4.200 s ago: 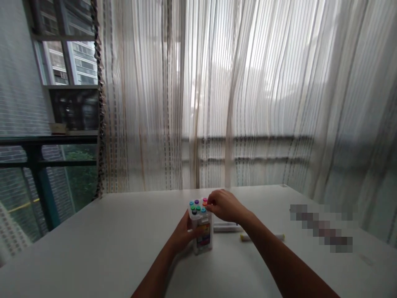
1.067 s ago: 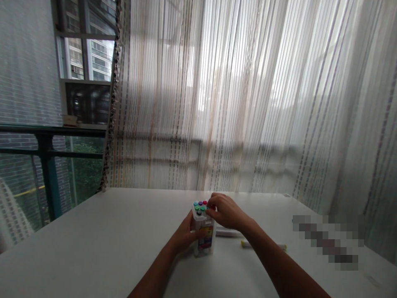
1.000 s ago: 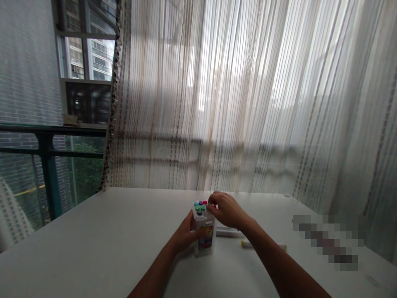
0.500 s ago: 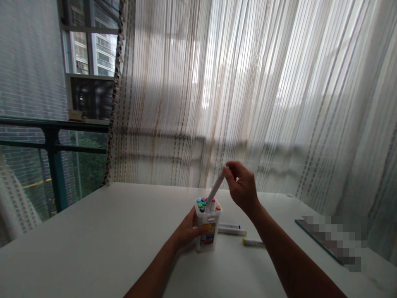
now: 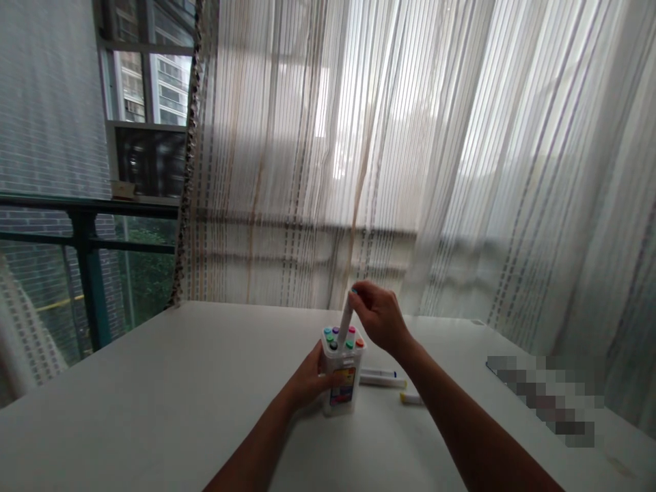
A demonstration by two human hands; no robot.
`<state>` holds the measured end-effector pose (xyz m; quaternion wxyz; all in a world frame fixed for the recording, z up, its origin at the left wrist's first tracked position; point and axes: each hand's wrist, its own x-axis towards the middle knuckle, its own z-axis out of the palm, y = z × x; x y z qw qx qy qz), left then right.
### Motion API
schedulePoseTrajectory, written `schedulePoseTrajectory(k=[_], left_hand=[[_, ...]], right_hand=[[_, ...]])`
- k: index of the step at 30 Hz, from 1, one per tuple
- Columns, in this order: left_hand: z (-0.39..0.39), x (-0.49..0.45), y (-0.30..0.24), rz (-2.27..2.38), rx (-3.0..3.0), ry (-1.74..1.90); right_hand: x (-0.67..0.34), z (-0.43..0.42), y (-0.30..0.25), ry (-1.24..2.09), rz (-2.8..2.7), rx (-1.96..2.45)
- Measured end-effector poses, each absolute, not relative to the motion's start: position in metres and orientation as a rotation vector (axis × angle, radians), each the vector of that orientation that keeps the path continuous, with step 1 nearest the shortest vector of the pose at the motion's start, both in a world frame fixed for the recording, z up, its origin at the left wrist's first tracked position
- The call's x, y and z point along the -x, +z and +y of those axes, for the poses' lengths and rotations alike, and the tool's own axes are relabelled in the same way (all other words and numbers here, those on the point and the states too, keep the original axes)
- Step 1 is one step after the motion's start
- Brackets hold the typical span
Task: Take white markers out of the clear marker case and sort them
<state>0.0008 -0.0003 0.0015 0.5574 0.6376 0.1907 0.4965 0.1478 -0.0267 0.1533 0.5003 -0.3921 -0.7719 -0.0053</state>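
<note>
A clear plastic marker box (image 5: 340, 383) stands upright on the white table (image 5: 169, 403), with several coloured marker caps showing at its top. My left hand (image 5: 309, 381) is wrapped round the box's left side. My right hand (image 5: 378, 318) pinches the top end of a white marker (image 5: 346, 318), which stands nearly upright with its lower end inside the box.
Two white markers (image 5: 382, 378) lie side by side on the table just right of the box, and a yellow-tipped one (image 5: 411, 398) lies nearer to me. A blurred-out flat object (image 5: 543, 396) sits at the right. Sheer striped curtains (image 5: 410, 157) hang behind the table.
My right hand pulled a white marker up out of the box, tilted it, then brought it lower and more upright into the box. My left hand stayed on the box.
</note>
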Motion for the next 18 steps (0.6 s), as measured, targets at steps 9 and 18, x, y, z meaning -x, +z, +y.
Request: schedulePoseTrajectory(k=[9,18], left_hand=[[-0.003,-0.002,0.002,0.502,-1.523,1.212],[0.000,-0.002,0.001,0.499,-1.486,1.199]], right_hand=[[-0.140,-0.026,0.133,-0.128,-2.377,1.283],[-0.148,-0.026,0.137,-0.001,-2.324,1.231]])
